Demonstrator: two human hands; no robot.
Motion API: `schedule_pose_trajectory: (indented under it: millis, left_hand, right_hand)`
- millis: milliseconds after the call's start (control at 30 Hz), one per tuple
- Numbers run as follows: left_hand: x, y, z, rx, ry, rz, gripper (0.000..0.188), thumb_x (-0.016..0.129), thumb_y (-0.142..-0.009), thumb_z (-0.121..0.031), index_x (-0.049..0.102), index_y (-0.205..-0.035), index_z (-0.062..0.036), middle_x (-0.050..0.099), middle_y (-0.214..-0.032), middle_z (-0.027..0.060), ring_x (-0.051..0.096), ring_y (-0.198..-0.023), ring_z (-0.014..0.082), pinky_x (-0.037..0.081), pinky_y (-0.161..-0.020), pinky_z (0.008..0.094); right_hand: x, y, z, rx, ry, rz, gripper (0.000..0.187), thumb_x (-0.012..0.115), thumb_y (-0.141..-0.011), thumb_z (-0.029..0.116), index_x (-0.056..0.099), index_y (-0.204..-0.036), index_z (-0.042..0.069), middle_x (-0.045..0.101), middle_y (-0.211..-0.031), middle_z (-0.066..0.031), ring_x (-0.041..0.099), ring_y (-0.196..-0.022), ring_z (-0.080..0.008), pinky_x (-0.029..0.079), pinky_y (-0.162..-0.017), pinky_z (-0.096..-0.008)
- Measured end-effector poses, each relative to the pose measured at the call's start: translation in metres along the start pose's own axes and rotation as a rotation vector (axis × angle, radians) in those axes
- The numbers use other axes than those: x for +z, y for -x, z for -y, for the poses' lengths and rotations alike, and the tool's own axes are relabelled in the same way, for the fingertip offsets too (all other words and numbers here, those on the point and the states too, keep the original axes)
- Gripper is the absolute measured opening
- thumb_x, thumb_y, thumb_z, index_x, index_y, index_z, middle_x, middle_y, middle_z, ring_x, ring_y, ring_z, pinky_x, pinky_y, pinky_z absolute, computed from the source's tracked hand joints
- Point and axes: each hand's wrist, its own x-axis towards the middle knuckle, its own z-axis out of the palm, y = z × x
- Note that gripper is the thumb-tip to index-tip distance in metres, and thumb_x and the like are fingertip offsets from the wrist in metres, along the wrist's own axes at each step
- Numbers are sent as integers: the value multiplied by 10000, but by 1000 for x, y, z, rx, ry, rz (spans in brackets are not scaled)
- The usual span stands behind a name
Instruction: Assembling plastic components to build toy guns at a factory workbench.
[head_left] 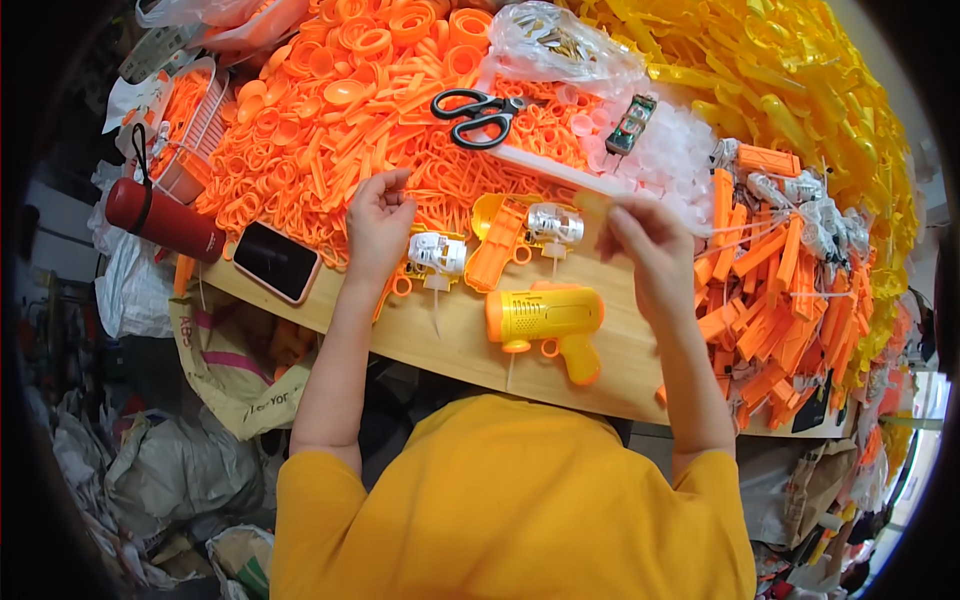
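Observation:
My left hand (378, 222) is over the near edge of the orange heap, fingers loosely bent and apart, with nothing visible in them. Beside it lies a toy-gun half-shell holding a white mechanism (437, 254). A second opened toy gun (497, 245), orange and yellow with a white mechanism (556, 224), lies between my hands. My right hand (645, 240) is raised to its right, thumb and fingers pinched together; a small pale, translucent patch shows at the fingertips, too blurred to name. Nearer me lies a closed yellow toy gun (548, 318) with an orange muzzle and handle trim.
Scissors (478, 117) lie on the heap of small orange parts (330, 130). A phone (276, 262) and red flask (165, 220) are at left. Clear caps (675, 145) and a circuit board (631, 124) lie beyond my right hand. Wired orange pieces (775, 290) and yellow shells (770, 70) pile up at right.

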Motion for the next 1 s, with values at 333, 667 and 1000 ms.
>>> schedule_pose_trajectory:
  millis: [333, 667, 1000]
  left_hand:
    - [-4, 19, -29, -64, -24, 140, 191, 597, -880, -17, 672, -1055, -2, 622, -760, -19, 542, -625, 25, 430, -554, 164]
    - [13, 56, -60, -419, 519, 448, 246, 520, -877, 22, 612, -1103, 51, 654, -867, 100, 629, -711, 145, 526, -652, 245]
    - [33, 95, -77, -198, 342, 540, 171, 601, -891, -10, 637, -1055, 20, 666, -897, 73, 628, -737, 121, 521, -681, 244]
  right_hand:
    - [-1, 108, -55, 248, -168, -62, 162, 607, -909, 62, 613, -1040, -33, 640, -833, -66, 607, -689, -132, 507, -634, -268]
    - [0, 91, -61, 199, -149, -51, 219, 599, -923, 103, 627, -1106, -14, 648, -881, -44, 605, -761, -96, 503, -713, -236]
    - [-4, 94, -57, 192, -118, -39, 233, 579, -934, 98, 620, -1135, -13, 646, -875, -38, 599, -780, -91, 498, -733, -234]
